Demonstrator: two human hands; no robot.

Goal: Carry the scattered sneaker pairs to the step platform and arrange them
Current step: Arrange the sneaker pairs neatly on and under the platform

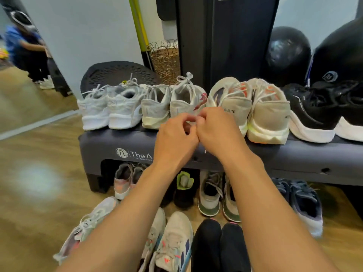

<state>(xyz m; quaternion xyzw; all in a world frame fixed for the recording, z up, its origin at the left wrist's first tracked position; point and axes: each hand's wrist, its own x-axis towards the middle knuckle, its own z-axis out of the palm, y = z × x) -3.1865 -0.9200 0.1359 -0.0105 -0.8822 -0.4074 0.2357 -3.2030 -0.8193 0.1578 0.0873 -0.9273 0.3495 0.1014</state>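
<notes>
Four pairs stand heels-out in a row on the step platform (110,142): white pair (110,110), grey pair (170,107), cream pair (249,108), black pair (318,112). The left hand (174,138) and right hand (216,132) meet with fingers curled at the grey pair's right heel; whether they pinch a lace cannot be told. More sneakers (176,242) lie on the floor, under and before the platform.

A woven basket (166,61) stands straight beyond the grip, with a yellow-green pole (138,26) just left of it and a dark upright column (225,36) to its right. Up and left of the grip shows a black perforated disc (117,72); far right, a black ball (287,54) beside a larger black rounded shape (341,52); wooden floor (39,163) spreads lower left
</notes>
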